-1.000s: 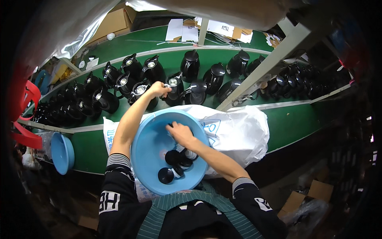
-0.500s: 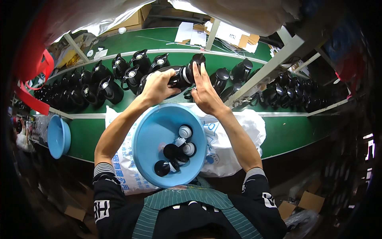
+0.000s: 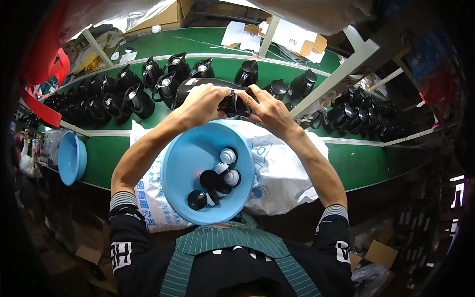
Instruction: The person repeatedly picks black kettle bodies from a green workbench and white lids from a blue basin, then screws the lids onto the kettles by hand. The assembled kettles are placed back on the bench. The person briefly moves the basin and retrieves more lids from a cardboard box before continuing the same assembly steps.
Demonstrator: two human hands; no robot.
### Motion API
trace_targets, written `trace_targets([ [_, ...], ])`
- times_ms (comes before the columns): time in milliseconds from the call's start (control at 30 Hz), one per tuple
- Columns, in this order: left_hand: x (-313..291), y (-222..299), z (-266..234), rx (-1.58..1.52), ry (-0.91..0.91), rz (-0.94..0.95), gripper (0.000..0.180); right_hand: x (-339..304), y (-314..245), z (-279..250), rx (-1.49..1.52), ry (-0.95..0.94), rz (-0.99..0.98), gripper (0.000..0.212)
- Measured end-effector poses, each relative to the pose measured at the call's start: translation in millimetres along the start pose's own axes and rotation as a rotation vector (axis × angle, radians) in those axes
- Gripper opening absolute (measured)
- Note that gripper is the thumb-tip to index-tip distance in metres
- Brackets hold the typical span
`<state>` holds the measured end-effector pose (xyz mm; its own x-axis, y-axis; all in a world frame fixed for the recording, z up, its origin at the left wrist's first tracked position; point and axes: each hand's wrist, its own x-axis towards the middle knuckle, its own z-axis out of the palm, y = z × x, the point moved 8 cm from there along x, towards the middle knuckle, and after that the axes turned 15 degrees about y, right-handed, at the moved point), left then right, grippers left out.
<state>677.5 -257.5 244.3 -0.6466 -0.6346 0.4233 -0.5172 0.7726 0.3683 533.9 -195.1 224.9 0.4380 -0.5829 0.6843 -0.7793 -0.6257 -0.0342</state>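
A black vacuum jug (image 3: 195, 85) lies tilted on its side above the green workbench, its lidded end toward the right. My left hand (image 3: 205, 103) is closed round the jug near its neck and handle. At that end, my right hand (image 3: 269, 111) has its fingers bent round the black lid (image 3: 242, 105). The fingers partly hide how the lid sits on the neck. Below my hands stands a light blue basin (image 3: 171, 173). In it lie several black lids (image 3: 197, 200) with white stoppers (image 3: 228, 156).
Open black jugs (image 3: 139, 101) crowd the bench at left; lidded jugs (image 3: 303, 84) stand at right, behind a slanting metal post (image 3: 336, 81). White sacks (image 3: 282, 168) lie under the basin. A second blue basin (image 3: 72, 158) is at far left. Papers (image 3: 242, 35) lie on the back shelf.
My right hand's fingers, stretched along the lid before, are now bent round it. The hand has drawn down and to the right. My left hand keeps its hold on the jug.
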Motion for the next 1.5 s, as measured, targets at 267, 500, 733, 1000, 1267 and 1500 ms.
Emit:
trace_targets([
  [267,8,10,11,0.146,-0.084,-0.005,0.038,-59,65,45,0.722,-0.257,1.422,0.093],
  [500,17,-1,19,0.184,-0.035,0.033,0.040,-13,13,-15,0.056,0.096,0.318,0.103],
  [733,-2,10,59,0.242,0.198,0.186,0.019,-79,54,73,1.097,0.206,1.622,0.060],
  [1000,39,-71,78,0.032,0.372,0.197,0.034,-99,42,124,1.538,0.232,1.822,0.107],
  [1267,50,-239,215,-0.286,0.313,-0.635,0.060,-204,-81,157,0.254,-0.265,0.780,0.071],
  [1500,-28,-297,315,-0.807,-0.160,-1.348,0.040,-156,-119,213,0.076,-0.556,0.420,0.055],
])
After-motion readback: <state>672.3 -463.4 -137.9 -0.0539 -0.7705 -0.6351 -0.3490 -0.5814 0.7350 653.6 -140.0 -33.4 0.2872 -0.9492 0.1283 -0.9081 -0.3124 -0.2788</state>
